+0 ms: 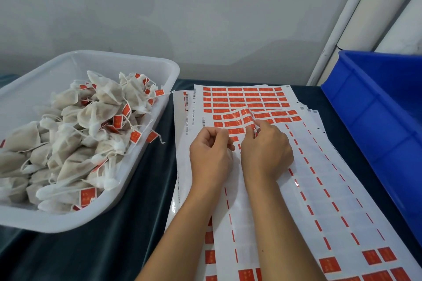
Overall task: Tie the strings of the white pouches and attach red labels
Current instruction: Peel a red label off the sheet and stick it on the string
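While both hands work over the top label sheet [262, 189], the right hand [266, 148] pinches a lifted strip of red labels [242, 118] just beyond its fingertips, running left to right. The left hand [211, 155], curled, holds the sheet beside it. One white tub [127, 201] left holds many tagged white pouches [68, 134].

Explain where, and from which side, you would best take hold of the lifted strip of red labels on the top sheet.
Pinch the lifted strip of red labels at its raised near end, coming from the near side, probably. It already arches clear of the label sheet there, where the right hand meets it.
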